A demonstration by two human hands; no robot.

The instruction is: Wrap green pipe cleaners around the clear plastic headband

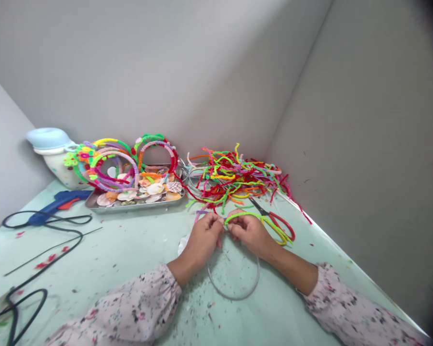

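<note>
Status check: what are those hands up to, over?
Left hand and right hand pinching green pipe cleaner at thin hoop. Red-handled scissors beside right hand.

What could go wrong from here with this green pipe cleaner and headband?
The green pipe cleaner held by the right hand trails across the red-handled scissors, so pulling it might drag them along. Strands from the loose pipe-cleaner pile lie just beyond the hands and could snag. The thin pale headband, pinched by the left hand, might slip or twist.
</note>
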